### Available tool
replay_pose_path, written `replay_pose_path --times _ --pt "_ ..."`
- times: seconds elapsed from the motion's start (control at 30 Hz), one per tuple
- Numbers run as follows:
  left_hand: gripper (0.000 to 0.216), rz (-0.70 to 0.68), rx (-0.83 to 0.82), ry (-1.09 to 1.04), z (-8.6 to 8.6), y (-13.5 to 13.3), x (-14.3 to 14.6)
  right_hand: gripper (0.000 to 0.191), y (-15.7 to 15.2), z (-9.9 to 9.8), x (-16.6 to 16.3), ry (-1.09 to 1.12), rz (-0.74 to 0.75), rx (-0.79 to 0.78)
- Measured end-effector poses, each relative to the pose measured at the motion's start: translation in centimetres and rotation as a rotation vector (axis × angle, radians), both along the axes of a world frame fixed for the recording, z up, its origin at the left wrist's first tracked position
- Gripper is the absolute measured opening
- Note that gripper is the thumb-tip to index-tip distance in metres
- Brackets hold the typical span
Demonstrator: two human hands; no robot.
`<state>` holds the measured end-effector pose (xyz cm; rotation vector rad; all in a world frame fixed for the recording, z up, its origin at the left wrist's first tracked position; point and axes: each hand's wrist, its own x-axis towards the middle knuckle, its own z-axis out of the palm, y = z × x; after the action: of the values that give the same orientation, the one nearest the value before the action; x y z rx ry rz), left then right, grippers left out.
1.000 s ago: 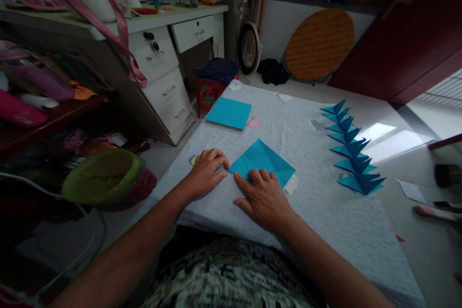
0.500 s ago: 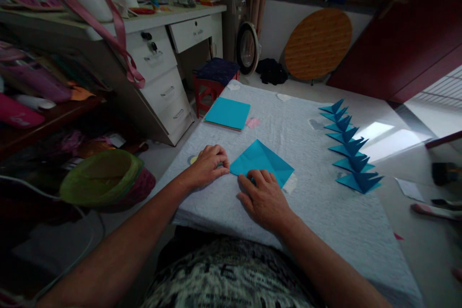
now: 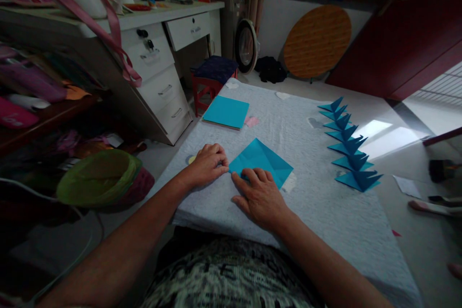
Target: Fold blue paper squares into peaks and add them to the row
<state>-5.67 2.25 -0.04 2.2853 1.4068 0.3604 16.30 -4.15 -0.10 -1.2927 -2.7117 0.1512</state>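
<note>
A folded blue paper triangle (image 3: 262, 159) lies on the grey-white table cover (image 3: 317, 216) in front of me. My left hand (image 3: 207, 166) is curled, its fingertips pressing the paper's left corner. My right hand (image 3: 262, 199) lies flat with fingers stretched along the paper's near folded edge. A stack of blue square sheets (image 3: 226, 111) rests farther back on the left. Along the right side runs a row of several folded blue pieces (image 3: 348, 147), overlapping one another.
A white desk with drawers (image 3: 162, 67) stands left, with a red stool (image 3: 211, 87) beyond the table's far corner. A green-lined bin (image 3: 99, 178) sits on the floor at my left. A round wooden tabletop (image 3: 316, 42) leans on the far wall.
My right hand's fingers have slid a little left along the fold toward the left corner. The left hand and the paper stay put; the view has shifted slightly.
</note>
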Motion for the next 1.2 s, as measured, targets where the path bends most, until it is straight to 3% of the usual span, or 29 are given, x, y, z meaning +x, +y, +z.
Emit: replay_pose_path --times 0.87,1.03,1.2 --pt "0.009 0.063 0.040 0.024 -0.5 -0.8 0.0 0.059 0.2 0.4 -0.4 -0.006 -0.034 -0.045" --pt "0.024 0.121 0.108 -0.116 -0.4 -2.5 -0.3 0.058 0.2 0.4 -0.4 -0.001 -0.035 -0.044" --pt "0.033 0.013 0.250 -0.046 -0.7 -5.3 0.4 0.058 0.2 0.5 -0.5 -0.004 -0.031 -0.034"
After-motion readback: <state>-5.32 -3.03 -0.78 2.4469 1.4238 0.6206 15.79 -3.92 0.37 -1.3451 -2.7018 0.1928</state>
